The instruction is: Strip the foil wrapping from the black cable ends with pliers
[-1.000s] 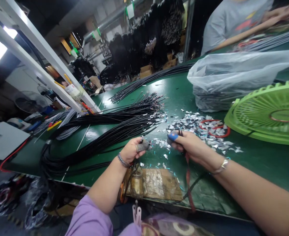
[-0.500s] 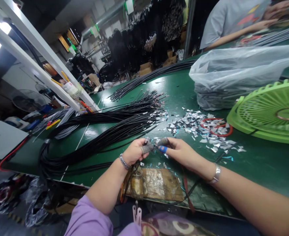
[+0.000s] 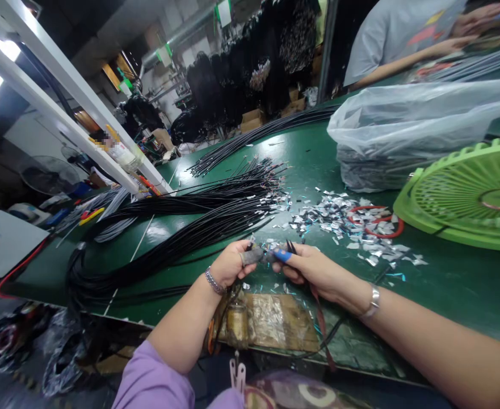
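Observation:
My left hand [image 3: 236,262] is closed, its thumb wrapped in grey tape, pinching the end of a black cable [image 3: 198,258] that is mostly hidden by the fingers. Close beside it, my right hand [image 3: 303,264] is closed too, with blue tape on a finger. Two dark pointed tips of a small tool [image 3: 291,246] stick up from its grip; the exact kind is hard to make out. The fingertips of both hands almost meet over the green table. Loose black cables [image 3: 198,227] with stripped ends lie just to the left and beyond.
Silver foil scraps [image 3: 330,213] and a red ring [image 3: 371,220] lie beyond my right hand. On the right are a green fan [image 3: 466,196] and a clear plastic bag [image 3: 403,130]. A taped board [image 3: 275,321] sits at the near edge. Another person [image 3: 403,40] works across the table.
My right hand has turned and shifted slightly; its blue-taped finger now lies on top and the dark tool tips point upward. The left hand has barely moved.

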The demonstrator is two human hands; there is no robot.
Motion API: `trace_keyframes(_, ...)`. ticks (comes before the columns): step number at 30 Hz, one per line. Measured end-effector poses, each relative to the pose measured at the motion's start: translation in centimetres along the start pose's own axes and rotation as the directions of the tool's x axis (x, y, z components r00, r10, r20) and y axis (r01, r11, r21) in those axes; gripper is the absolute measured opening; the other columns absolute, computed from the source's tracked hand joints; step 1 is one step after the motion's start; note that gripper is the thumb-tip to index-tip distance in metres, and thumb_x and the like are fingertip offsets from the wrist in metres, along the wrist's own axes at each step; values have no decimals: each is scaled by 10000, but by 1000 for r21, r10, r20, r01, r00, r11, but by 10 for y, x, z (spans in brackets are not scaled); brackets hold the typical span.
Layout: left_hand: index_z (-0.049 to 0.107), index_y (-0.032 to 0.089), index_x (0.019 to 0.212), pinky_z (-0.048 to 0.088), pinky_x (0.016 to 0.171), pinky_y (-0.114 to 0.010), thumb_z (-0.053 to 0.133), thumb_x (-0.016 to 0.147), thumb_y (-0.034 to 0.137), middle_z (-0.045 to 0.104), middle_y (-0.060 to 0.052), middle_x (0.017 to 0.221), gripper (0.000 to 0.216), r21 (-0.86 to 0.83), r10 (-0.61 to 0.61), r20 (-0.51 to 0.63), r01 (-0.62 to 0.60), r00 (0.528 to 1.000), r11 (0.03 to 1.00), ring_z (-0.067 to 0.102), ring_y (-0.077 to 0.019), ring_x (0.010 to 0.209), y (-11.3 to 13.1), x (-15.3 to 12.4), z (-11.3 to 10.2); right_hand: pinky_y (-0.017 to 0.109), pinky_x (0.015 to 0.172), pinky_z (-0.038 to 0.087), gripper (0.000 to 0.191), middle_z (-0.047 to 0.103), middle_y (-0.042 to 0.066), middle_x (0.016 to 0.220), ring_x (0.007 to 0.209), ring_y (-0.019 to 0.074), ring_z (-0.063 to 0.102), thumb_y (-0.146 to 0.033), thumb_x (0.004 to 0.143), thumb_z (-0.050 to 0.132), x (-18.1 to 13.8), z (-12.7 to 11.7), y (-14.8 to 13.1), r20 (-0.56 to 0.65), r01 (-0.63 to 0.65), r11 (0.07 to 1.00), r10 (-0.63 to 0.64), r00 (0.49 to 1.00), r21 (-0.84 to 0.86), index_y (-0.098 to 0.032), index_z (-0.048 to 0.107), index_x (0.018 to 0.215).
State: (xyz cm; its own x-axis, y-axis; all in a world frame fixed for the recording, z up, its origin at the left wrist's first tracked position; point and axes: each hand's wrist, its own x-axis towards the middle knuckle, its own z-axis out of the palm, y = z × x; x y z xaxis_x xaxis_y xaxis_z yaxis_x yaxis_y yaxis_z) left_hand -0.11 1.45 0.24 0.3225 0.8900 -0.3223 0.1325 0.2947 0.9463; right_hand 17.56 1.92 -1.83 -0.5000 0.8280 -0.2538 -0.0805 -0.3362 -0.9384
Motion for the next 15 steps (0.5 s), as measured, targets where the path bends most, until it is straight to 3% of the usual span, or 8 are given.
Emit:
trace_keyframes(8,484,157,729,129,300,-164,689,604,581,409,98,398,487,24,-22,18,22,1000,999,239,-17,297,0,0,1,212,396,211,511,575,-30,585,411,37,306,-638,583,677,3,-1,1,-70,86,996,-86,994,-1,-163,558,727)
trace_keyframes(15,476,163,715,133,294,-159,698,590,581,407,100,397,490,31,-25,7,25,1000,999,240,-17,298,0,0,1,223,411,242,462,572,-25,590,436,62,333,-614,637,642,1,-1,1,-68,142,984,-150,986,-103,-175,558,755)
